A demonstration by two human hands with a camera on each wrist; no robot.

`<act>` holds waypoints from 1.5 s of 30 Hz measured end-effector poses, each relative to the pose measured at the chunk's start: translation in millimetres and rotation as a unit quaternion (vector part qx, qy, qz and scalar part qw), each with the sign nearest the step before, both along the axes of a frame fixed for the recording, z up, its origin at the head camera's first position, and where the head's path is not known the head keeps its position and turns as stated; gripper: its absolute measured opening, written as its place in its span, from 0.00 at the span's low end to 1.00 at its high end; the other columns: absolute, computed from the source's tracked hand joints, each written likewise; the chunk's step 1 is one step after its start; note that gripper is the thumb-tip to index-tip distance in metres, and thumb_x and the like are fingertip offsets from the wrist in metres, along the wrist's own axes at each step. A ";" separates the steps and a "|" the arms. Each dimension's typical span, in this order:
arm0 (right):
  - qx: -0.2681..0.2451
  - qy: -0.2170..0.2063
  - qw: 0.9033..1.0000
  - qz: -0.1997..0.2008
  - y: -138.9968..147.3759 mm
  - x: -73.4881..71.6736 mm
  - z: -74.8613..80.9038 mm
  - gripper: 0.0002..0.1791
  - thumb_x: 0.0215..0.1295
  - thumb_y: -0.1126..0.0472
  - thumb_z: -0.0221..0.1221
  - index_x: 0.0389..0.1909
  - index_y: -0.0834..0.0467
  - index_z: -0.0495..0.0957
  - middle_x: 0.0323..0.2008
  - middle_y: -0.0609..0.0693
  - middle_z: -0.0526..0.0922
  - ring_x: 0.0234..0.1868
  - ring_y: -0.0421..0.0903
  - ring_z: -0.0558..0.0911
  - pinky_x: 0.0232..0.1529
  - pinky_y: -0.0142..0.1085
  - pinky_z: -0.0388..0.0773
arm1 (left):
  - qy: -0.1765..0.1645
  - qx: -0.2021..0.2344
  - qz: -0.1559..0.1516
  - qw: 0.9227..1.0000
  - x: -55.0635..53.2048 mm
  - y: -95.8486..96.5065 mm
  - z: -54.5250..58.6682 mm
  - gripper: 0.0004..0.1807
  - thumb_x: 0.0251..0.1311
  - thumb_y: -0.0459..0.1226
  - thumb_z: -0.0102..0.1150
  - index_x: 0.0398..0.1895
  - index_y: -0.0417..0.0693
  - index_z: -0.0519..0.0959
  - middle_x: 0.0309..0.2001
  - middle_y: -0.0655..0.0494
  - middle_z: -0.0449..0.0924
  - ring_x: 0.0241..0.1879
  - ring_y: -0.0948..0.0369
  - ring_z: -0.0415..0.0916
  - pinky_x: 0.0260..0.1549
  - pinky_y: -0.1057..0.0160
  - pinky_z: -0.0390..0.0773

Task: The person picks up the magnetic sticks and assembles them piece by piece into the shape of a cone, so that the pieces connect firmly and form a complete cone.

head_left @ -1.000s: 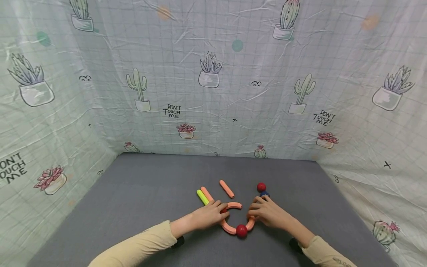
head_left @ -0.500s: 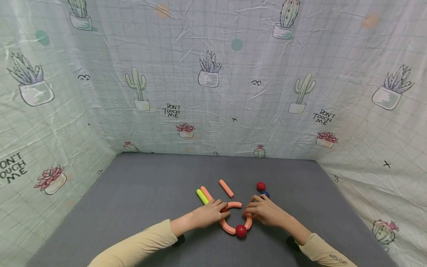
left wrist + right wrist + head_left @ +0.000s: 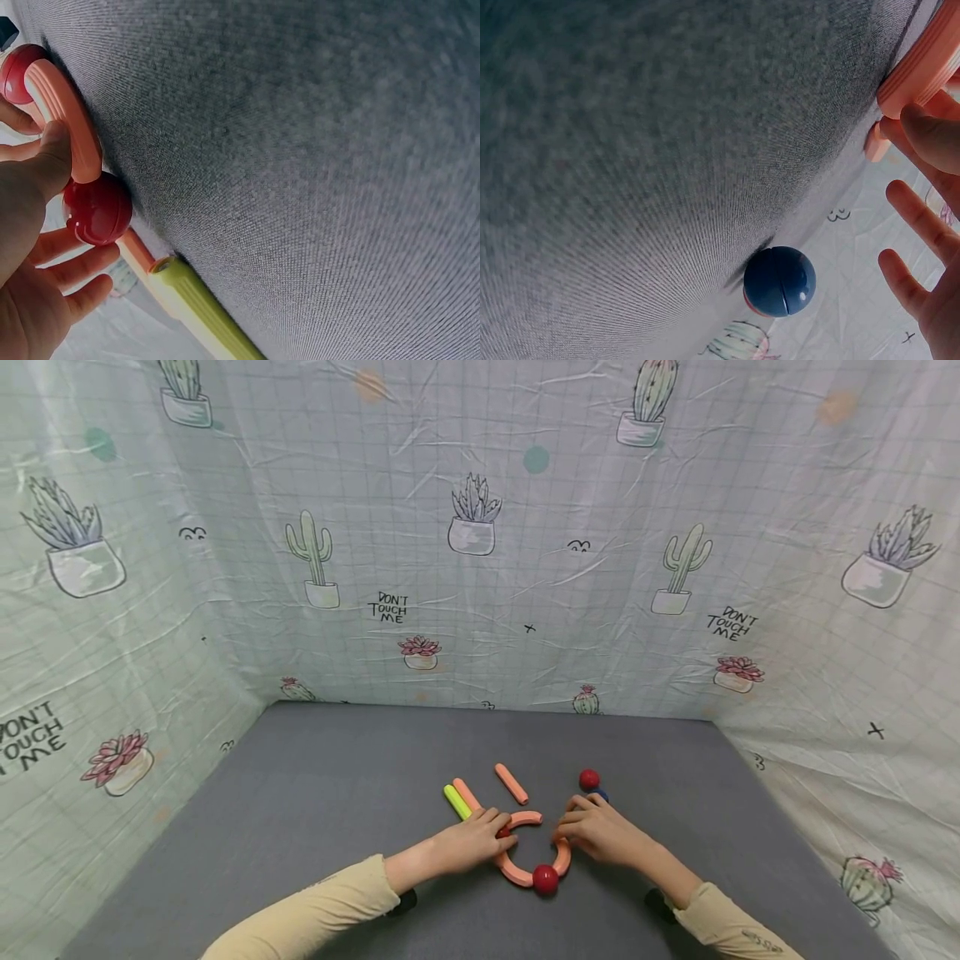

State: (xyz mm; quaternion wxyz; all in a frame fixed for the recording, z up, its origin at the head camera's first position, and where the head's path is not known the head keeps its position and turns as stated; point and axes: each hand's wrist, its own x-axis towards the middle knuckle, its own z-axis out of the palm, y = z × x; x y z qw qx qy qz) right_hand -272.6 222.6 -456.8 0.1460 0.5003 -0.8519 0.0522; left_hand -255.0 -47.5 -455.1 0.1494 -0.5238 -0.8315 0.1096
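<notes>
My left hand point(image 3: 465, 842) pinches a curved orange rod point(image 3: 71, 127) between thumb and fingers, beside a red ball point(image 3: 99, 210) that joins it. The rod runs down to a second red ball point(image 3: 545, 880) at the front. From that ball another curved orange rod point(image 3: 562, 857) bends upward, and my right hand point(image 3: 600, 831) pinches its free end. A third curved orange rod point(image 3: 527, 817) reaches right from the ball by my left hand. Together they form a ring with a gap at upper right. My right hand's other fingers are spread.
A straight orange rod point(image 3: 467, 795) and a yellow-green rod point(image 3: 457, 802) lie side by side beyond my left hand. Another straight orange rod point(image 3: 512, 783) lies behind the ring. A red ball point(image 3: 589, 779) and a blue ball point(image 3: 780, 281) sit beyond my right hand on the grey cloth.
My right hand has shifted slightly left, swinging the right curved rod's free end inward. My left hand stays in place on its rod.
</notes>
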 end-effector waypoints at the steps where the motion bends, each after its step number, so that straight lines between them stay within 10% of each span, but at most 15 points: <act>1: -0.003 0.000 1.000 -0.001 0.3 0.1 0.3 0.12 0.49 0.60 0.64 0.36 0.44 0.81 0.35 0.36 0.82 0.38 0.39 0.69 0.37 0.36 0.63 | 0.003 0.001 0.000 1.000 -0.1 0.1 -0.3 0.14 0.60 0.40 0.49 0.49 0.57 0.75 0.49 0.55 0.73 0.43 0.63 0.67 0.44 0.66 0.68; 21: -0.070 0.086 0.988 -0.104 19.5 -32.1 4.9 0.09 0.47 0.63 0.64 0.32 0.50 0.81 0.32 0.42 0.80 0.38 0.44 0.71 0.39 0.45 0.64 | -0.009 0.010 0.029 0.999 -13.6 6.8 2.1 0.16 0.62 0.55 0.39 0.35 0.60 0.74 0.37 0.61 0.73 0.39 0.63 0.69 0.41 0.62 0.66; 45: 0.005 0.041 0.968 -0.248 38.5 -76.7 4.1 0.13 0.50 0.55 0.64 0.38 0.51 0.78 0.33 0.48 0.81 0.35 0.49 0.71 0.36 0.50 0.64 | 0.019 0.001 0.087 0.996 -37.1 37.9 -10.0 0.12 0.59 0.47 0.50 0.44 0.57 0.74 0.44 0.61 0.76 0.41 0.61 0.70 0.41 0.56 0.68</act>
